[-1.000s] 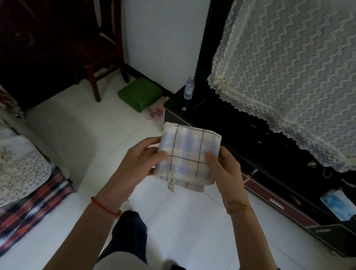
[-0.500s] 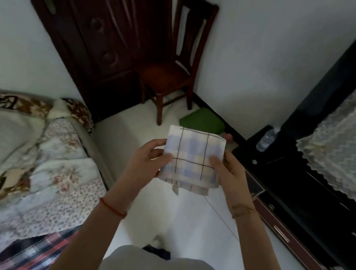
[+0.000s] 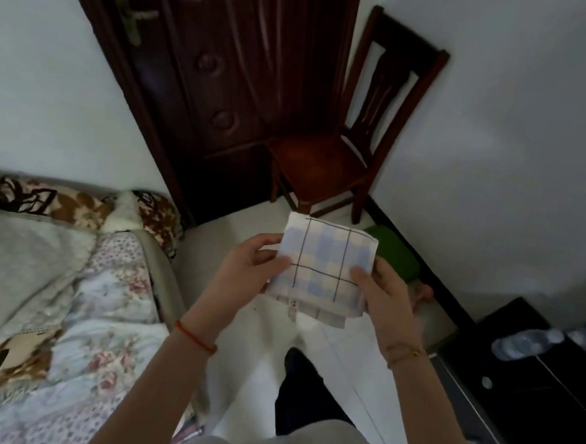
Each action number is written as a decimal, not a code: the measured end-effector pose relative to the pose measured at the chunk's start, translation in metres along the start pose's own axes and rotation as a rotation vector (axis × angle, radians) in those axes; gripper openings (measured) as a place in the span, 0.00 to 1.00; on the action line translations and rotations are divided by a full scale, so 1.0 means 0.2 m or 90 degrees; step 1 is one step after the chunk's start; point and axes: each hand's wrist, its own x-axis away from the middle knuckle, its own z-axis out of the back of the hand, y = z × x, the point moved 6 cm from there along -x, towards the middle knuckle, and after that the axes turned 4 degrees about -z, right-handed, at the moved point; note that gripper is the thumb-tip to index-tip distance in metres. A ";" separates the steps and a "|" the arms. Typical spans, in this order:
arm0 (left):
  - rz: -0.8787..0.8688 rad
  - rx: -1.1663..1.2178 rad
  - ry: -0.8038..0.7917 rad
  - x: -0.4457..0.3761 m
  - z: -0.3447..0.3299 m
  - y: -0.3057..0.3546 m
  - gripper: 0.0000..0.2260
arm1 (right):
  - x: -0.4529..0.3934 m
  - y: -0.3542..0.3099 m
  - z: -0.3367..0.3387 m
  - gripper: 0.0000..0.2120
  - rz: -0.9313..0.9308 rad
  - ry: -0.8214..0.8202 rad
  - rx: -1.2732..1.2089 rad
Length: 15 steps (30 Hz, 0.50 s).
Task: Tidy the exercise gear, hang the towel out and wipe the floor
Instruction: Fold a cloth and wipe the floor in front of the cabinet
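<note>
A folded towel (image 3: 323,264), pale blue and cream checks with thin dark lines, is held up in front of me at chest height. My left hand (image 3: 244,271) pinches its left edge, thumb on the front. My right hand (image 3: 385,296) pinches the right edge the same way. A small label hangs from the towel's lower edge. Beyond the towel, a green folded mat (image 3: 395,250) lies on the white tiled floor (image 3: 322,348) by the wall.
A dark wooden door (image 3: 209,57) stands ahead with a wooden chair (image 3: 348,146) beside it. A bed with floral quilts (image 3: 44,298) fills the left. A black cabinet (image 3: 532,394) with a lying water bottle (image 3: 524,342) stands at the right.
My view has swung left, from the lace-covered cabinet towards the door, chair and bed. Both hands keep the same hold on the folded towel.
</note>
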 end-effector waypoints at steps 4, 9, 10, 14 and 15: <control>-0.004 -0.009 0.015 -0.46 0.06 0.15 0.12 | -0.47 -0.17 -0.07 0.09 -0.005 -0.016 0.018; -0.001 -0.001 0.025 -1.01 0.18 0.30 0.13 | -1.02 -0.31 -0.19 0.08 -0.016 0.002 0.011; 0.004 -0.004 0.025 -1.11 0.20 0.32 0.14 | -1.11 -0.33 -0.22 0.08 -0.022 0.008 0.005; 0.003 -0.065 -0.003 -1.52 0.31 0.39 0.17 | -1.49 -0.39 -0.34 0.09 -0.033 0.030 0.007; -0.002 -0.089 -0.018 -1.63 0.33 0.40 0.19 | -1.58 -0.40 -0.37 0.09 -0.031 0.038 0.018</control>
